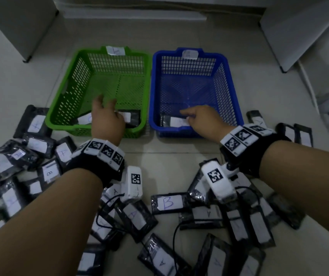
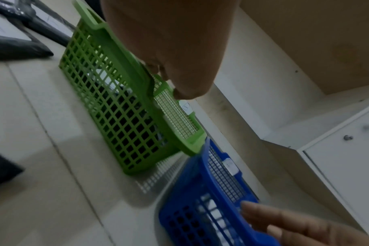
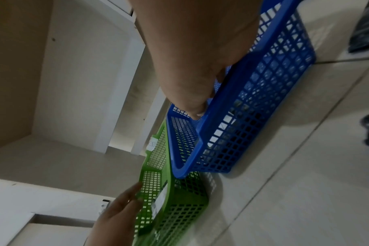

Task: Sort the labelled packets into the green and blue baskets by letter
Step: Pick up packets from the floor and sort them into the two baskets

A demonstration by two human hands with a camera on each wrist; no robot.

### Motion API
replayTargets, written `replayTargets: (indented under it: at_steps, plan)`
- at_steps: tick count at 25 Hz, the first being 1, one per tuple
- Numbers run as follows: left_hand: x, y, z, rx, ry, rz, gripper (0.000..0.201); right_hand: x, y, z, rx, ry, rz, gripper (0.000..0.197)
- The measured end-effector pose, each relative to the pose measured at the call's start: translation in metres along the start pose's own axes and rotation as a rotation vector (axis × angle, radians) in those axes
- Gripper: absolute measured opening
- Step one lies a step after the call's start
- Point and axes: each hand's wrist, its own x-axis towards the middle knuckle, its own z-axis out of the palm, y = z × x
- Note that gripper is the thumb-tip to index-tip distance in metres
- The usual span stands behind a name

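Packets (image 1: 174, 121) lie in both baskets just beneath each hand's loose, empty fingers (image 1: 185, 111).

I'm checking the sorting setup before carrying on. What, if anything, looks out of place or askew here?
Nothing stands out. The green basket and blue basket sit upright side by side, each with packets in its near end. The unsorted packets lie in loose overlapping heaps on the floor.
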Motion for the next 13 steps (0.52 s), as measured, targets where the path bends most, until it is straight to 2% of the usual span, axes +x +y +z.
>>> replayTargets:
  at_steps: [2, 3, 4, 6, 7, 8, 9, 11, 13]
  plan:
    - [-0.021, 0.015, 0.003, -0.091, 0.158, 0.203, 0.030, -0.028, 0.008, -0.008, 0.008, 0.158, -0.086, 0.029]
    - [-0.035, 0.025, 0.009, -0.114, 0.169, 0.277, 0.025, -0.045, 0.013, -0.012, 0.023, 0.217, -0.112, 0.028]
    - [-0.048, 0.035, 0.017, -0.136, 0.120, 0.329, 0.021, -0.061, 0.018, -0.015, 0.046, 0.256, -0.120, 0.026]
    - [-0.078, 0.058, 0.041, -0.195, -0.153, 0.359, 0.017, -0.092, 0.037, -0.017, 0.086, 0.287, -0.071, 0.023]
    - [-0.091, 0.067, 0.053, -0.191, -0.326, 0.315, 0.016, -0.104, 0.050, -0.014, 0.102, 0.287, -0.034, 0.022]
    - [-0.103, 0.076, 0.066, -0.147, -0.489, 0.250, 0.021, -0.117, 0.064, -0.010, 0.107, 0.284, 0.012, 0.020]
    - [-0.111, 0.082, 0.076, -0.082, -0.615, 0.192, 0.035, -0.128, 0.077, -0.005, 0.089, 0.275, 0.067, 0.018]
    - [-0.126, 0.091, 0.090, 0.008, -0.788, 0.135, 0.067, -0.150, 0.099, 0.003, -0.032, 0.226, 0.218, 0.023]
    - [-0.133, 0.094, 0.094, 0.034, -0.859, 0.116, 0.078, -0.167, 0.109, 0.012, -0.139, 0.085, 0.394, 0.045]
